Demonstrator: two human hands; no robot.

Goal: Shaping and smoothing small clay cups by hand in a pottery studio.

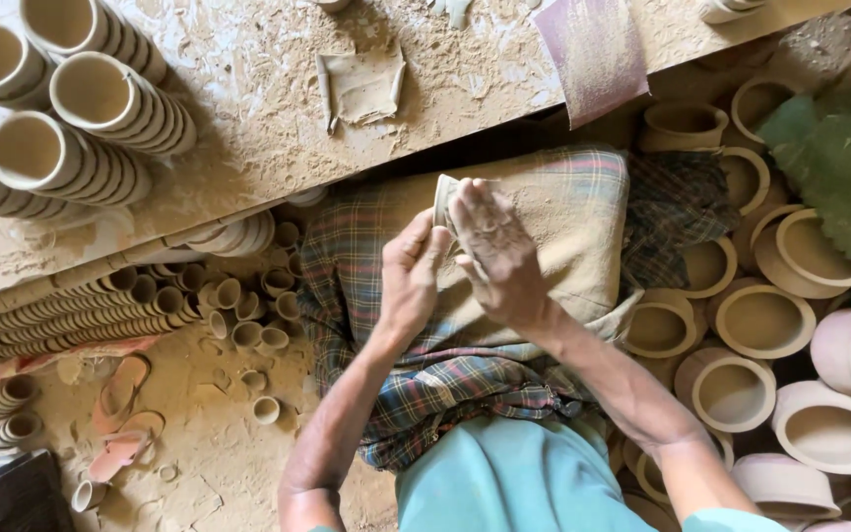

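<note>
Both hands point(455, 261), clay cup point(444, 199) between

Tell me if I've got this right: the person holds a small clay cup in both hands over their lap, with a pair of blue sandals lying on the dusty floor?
Not quite: the head view shows the sandals are pinkish orange, not blue. The rest holds: left hand and right hand hold a small clay cup over the lap.

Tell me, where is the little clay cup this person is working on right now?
The small clay cup sits near the middle of the head view, pinched between the left hand and the right hand, above the tan cloth on the lap.
</note>
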